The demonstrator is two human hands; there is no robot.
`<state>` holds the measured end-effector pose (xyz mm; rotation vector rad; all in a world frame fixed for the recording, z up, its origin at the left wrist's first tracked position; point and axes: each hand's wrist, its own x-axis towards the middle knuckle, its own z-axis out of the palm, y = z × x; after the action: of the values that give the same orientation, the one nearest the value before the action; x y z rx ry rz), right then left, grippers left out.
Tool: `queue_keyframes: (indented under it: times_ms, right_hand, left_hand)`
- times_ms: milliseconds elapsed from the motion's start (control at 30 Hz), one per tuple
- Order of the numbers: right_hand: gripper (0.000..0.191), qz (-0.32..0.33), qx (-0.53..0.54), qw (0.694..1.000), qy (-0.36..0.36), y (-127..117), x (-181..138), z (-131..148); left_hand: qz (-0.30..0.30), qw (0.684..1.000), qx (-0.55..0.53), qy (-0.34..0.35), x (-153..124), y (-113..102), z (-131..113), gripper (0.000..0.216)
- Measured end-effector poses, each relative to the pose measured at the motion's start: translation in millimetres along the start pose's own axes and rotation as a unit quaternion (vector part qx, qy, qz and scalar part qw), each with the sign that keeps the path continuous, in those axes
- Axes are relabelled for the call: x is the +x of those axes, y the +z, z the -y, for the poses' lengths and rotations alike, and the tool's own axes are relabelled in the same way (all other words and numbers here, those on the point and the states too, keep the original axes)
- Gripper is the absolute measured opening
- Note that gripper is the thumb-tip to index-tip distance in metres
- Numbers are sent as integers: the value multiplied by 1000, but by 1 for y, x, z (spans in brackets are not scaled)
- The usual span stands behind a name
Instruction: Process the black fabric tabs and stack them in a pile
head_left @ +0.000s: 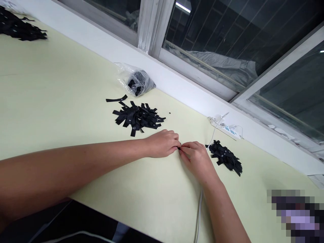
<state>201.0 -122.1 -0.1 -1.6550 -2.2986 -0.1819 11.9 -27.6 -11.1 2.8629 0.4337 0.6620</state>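
My left hand (165,143) and my right hand (196,157) meet above the table, fingertips pinched together. A small black piece (179,147) shows between them; most of it is hidden by my fingers, so its kind is unclear. Just beyond my left hand lies a pile of short black fabric strips (139,116), some with small pale marks. To the right of my right hand is a smaller pile of similar black strips (226,157). One single strip (116,99) lies apart, behind the larger pile.
A clear plastic bag (139,82) with black pieces stands near the wall. A power strip (225,129) sits by the window ledge, and a white cable (199,216) runs under my right arm. Another black heap (20,25) lies far left. At the lower right is a blurred patch.
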Motion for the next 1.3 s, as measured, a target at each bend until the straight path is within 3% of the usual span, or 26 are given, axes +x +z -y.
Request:
queue_keyframes:
  times_ms: [433,700,1000,1100,1300]
  right_hand:
    - [20,37,99,993,54,-3,-1,-6]
    - [17,17,134,985,105,-2,2,2]
    - [27,19,271,940,206,-1,2,3]
    - [29,18,301,927,223,4,2,2]
    - [35,17,356,906,228,12,3,1]
  left_hand:
    - [9,999,-29,-30,1,-1,0,24]
    - [4,995,-81,-64,1,-1,-2,22]
    - [-65,976,-172,-115,3,-2,-4,19]
    - [-60,973,-200,-99,3,-5,-8,24]
    - [-55,960,-261,-86,3,-3,-7,14]
